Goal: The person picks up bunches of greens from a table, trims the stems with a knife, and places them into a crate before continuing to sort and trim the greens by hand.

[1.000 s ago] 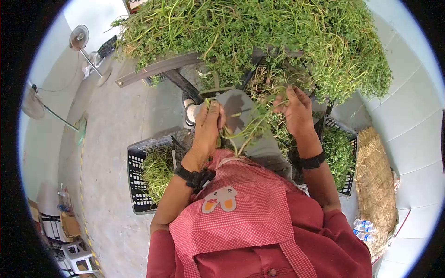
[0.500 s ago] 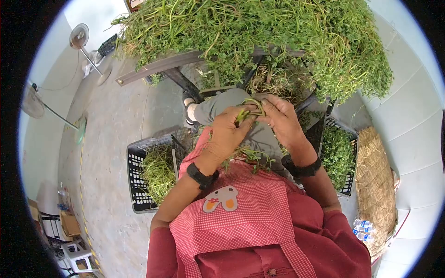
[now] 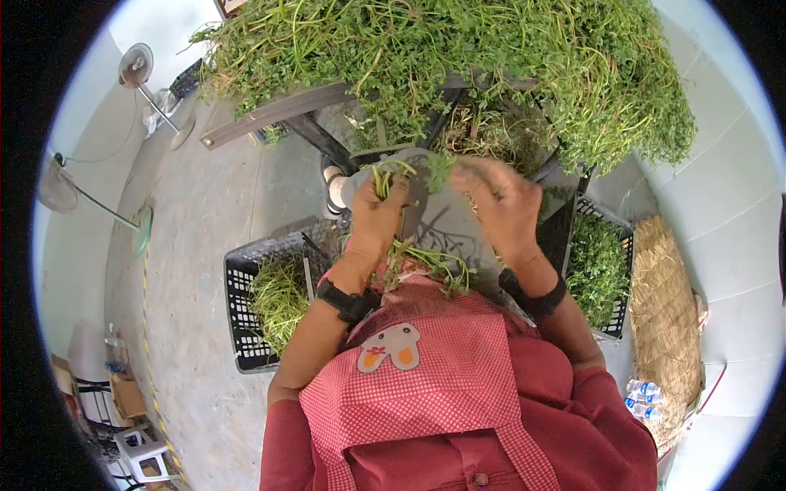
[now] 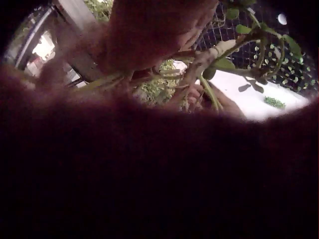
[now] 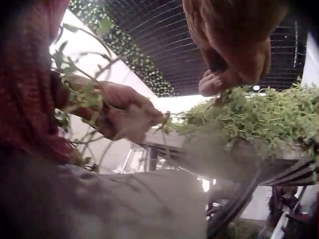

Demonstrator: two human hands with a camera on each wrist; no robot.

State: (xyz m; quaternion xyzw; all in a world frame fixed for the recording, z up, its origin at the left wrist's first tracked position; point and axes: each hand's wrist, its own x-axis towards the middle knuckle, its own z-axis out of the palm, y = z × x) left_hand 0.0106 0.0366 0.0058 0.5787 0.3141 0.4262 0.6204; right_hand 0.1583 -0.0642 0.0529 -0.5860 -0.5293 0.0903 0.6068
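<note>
Green stems (image 3: 383, 182) stick up from the left hand (image 3: 377, 219), whose fingers curl round them; more leafy stems (image 3: 434, 260) hang below it over the apron. To the right, the blurred right hand (image 3: 501, 209) has bent fingers, with a small leafy sprig (image 3: 440, 172) at its fingertips. In the left wrist view, stems (image 4: 212, 57) cross beside the left hand (image 4: 154, 37). The right wrist view has the left hand (image 5: 124, 112) among stems and the right hand (image 5: 232, 50) with curled fingers, in front of the heaped greens (image 5: 249, 112).
A large heap of greens (image 3: 458, 49) covers the stand ahead, above its metal edge (image 3: 278, 111). Black crates of greens stand at left (image 3: 246, 327) and right (image 3: 626, 237). Roots lie under the stand. A straw bundle (image 3: 665, 319) and bottles (image 3: 644, 399) are at the right.
The hands, together half a second ago, have parted. The left hand has moved left with its stems, and the leafy sprig now shows at the right hand's fingertips.
</note>
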